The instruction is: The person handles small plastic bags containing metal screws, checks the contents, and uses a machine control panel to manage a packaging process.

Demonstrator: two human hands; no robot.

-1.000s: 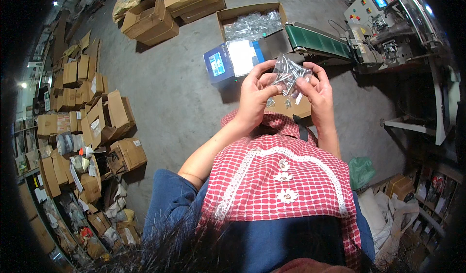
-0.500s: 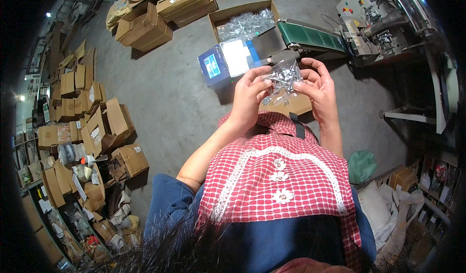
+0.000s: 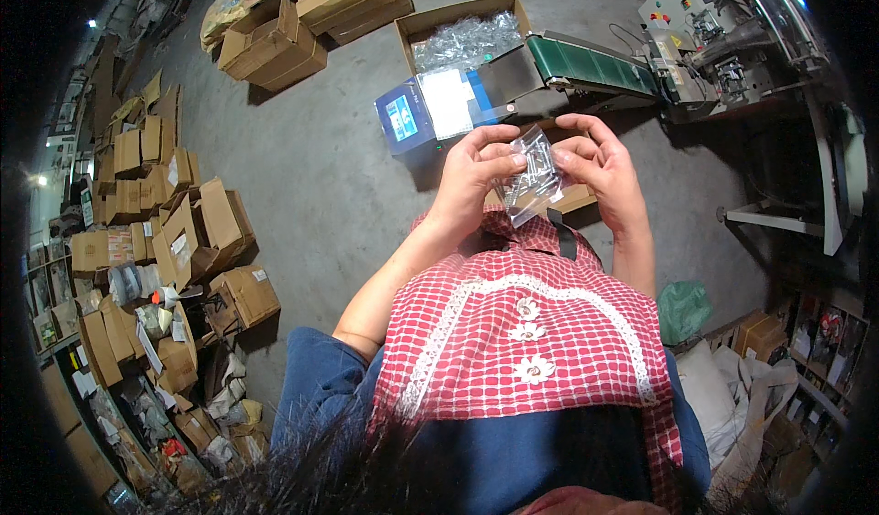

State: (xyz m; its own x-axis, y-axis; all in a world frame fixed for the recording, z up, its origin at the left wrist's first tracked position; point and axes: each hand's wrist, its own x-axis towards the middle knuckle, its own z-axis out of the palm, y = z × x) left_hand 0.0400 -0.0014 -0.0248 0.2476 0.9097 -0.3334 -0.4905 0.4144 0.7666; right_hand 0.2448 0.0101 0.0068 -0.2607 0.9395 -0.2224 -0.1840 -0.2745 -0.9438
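Note:
Between my hands hangs a small clear plastic bag (image 3: 535, 178) with several shiny metal pieces inside that look like screws. My left hand (image 3: 476, 169) pinches its left side between thumb and fingers. On the other side my right hand (image 3: 600, 169) grips the bag's upper right edge, thumb inward and some fingers raised. The bag is tilted, its lower corner pointing down toward my checked apron (image 3: 522, 332). Part of its edges lies hidden under my fingertips.
Beyond my hands stand an open carton (image 3: 467, 43) of clear bags and a blue box (image 3: 403, 117) with a white sheet beside it. A green conveyor (image 3: 591, 66) leads to a machine (image 3: 705, 48) at the right. Cardboard boxes (image 3: 188, 240) pile up at the left.
The bag has turned in my hands, so its lower corner now points down. My right-hand fingers have shifted their hold slightly, and both hands stay at about the same place.

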